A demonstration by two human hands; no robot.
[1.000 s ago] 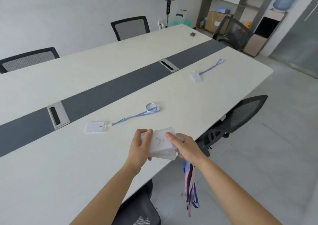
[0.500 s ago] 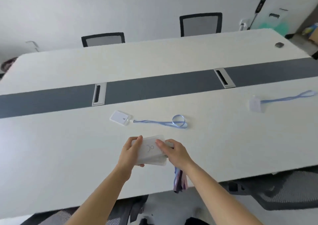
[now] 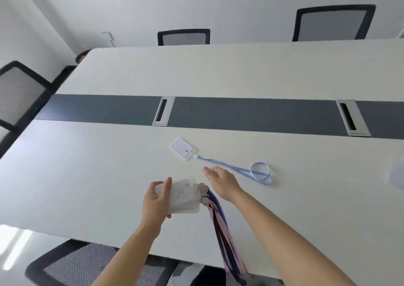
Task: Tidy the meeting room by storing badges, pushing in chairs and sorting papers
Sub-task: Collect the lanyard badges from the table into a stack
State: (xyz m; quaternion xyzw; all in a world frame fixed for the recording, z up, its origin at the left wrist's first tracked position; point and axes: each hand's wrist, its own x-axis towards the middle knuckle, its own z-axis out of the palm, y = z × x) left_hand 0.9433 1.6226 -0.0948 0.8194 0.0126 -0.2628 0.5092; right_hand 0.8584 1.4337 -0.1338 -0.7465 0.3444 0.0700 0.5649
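My left hand (image 3: 155,200) grips a stack of clear badge holders (image 3: 184,196) just above the white table (image 3: 87,176). Their lanyards (image 3: 223,231), pink and dark blue, trail over the near table edge. My right hand (image 3: 220,182) is off the stack, fingers stretched out above the table toward a single badge (image 3: 181,148) that lies flat near the grey centre strip. That badge's light blue lanyard (image 3: 251,172) runs right and ends in a loop. Another badge (image 3: 396,176) shows blurred at the right edge.
Black mesh chairs stand at the far side (image 3: 183,36) (image 3: 332,23), at the left end (image 3: 17,93) and under the near edge (image 3: 87,264). Two metal cable hatches (image 3: 163,113) (image 3: 349,117) sit in the grey strip.
My right hand has let go of the badge stack and moved out toward the lone badge. The view has swung left along the table; the left hand keeps the stack.
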